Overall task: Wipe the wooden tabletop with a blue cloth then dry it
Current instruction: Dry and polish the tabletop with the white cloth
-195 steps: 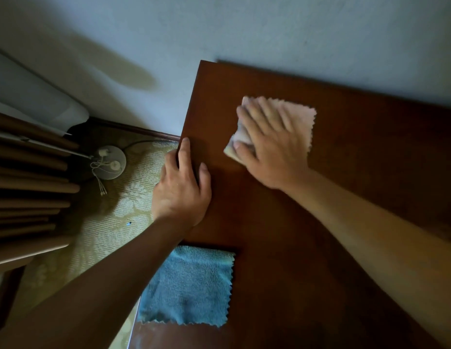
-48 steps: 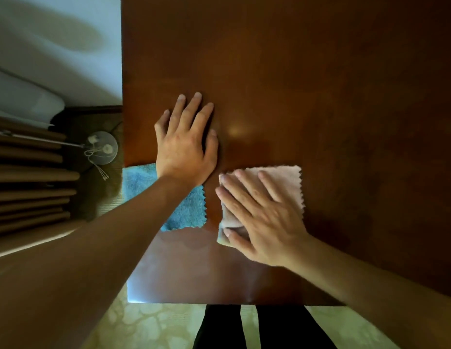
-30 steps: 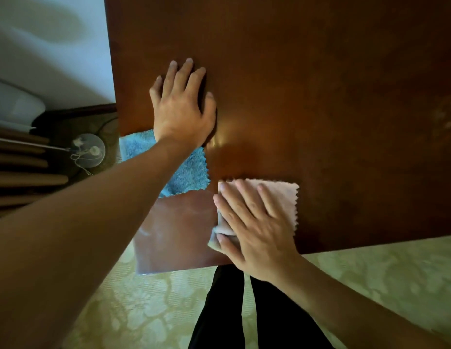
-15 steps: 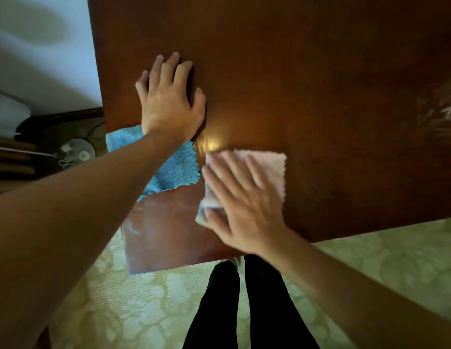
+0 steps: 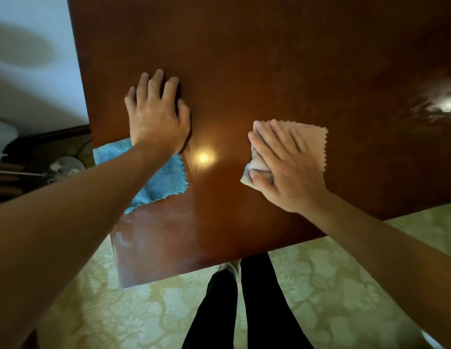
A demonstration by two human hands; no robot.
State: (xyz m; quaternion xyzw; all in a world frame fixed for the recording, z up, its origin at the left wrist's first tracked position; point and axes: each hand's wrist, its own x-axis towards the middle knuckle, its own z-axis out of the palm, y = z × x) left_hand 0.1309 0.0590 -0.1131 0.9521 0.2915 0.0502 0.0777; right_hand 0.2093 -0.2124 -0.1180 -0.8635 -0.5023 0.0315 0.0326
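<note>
The dark wooden tabletop (image 5: 269, 59) fills most of the view and shines near its front edge. My right hand (image 5: 287, 167) lies flat on a folded pale pink cloth (image 5: 312, 144), pressing it to the wood, with the thumb against the cloth's left fold. My left hand (image 5: 157, 114) rests flat on the bare wood near the table's left edge, fingers straight. A blue cloth (image 5: 166, 180) lies spread on the table just behind that hand, partly hidden under my left forearm.
The table's front edge (image 5: 219, 265) runs diagonally above a pale green patterned floor (image 5: 332, 285). My dark trouser legs (image 5: 244, 311) stand below it. A white wall (image 5: 30, 59) and dark furniture with a round white object (image 5: 65, 167) lie to the left.
My right hand has slid the pink cloth to the right across the tabletop, away from the blue cloth. My left hand and the blue cloth stayed where they were.
</note>
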